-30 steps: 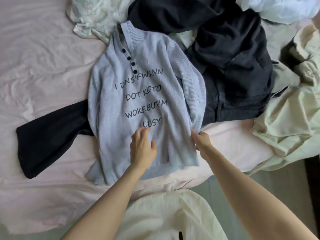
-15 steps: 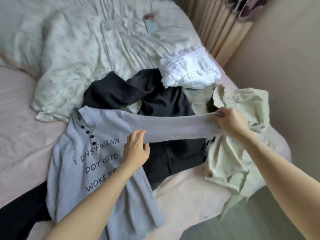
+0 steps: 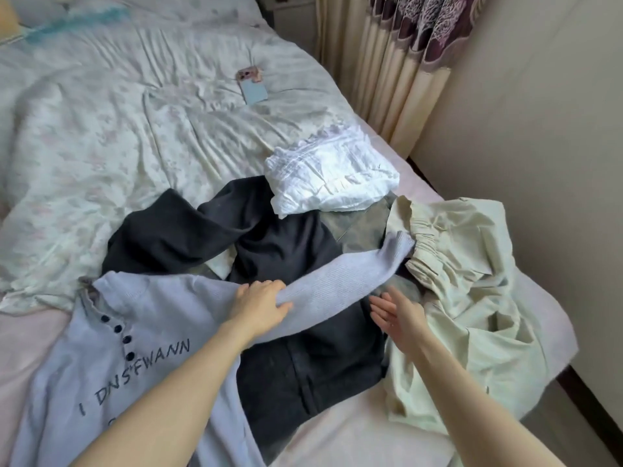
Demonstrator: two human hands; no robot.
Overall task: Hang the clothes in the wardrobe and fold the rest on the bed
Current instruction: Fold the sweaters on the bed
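Clothes lie in a heap on the bed [image 3: 354,443], which fills most of the frame, its pink sheet bare at the lower centre. A pale lilac sweater [image 3: 111,365] with dark buttons and dark lettering sprawls across the lower left, front up. Its one sleeve [image 3: 340,281] stretches toward the right of centre, over a dark grey garment [image 3: 296,358] beneath it. The left hand [image 3: 259,303] lies on that sleeve close to the shoulder, its grip curled round the knit, thumb under the fold. The right hand [image 3: 396,315] hovers just right of centre, below the sleeve, fingers straight and spread, palm turned inward, holding nothing; whether it touches the dark cloth cannot be told.

At the right, a cream garment [image 3: 472,298] with a gathered waistband hangs partly over the bed's edge; the sleeve cuff ends right against that waistband. A folded white ruffled piece [image 3: 330,176] sits above centre, overlapping the dark garment's upper edge. A floral quilt [image 3: 118,129] covers the upper left, and a phone [image 3: 253,85] rests on it near the top centre. Striped curtains [image 3: 387,62] hang at the upper right beside a plain wall [image 3: 539,129].
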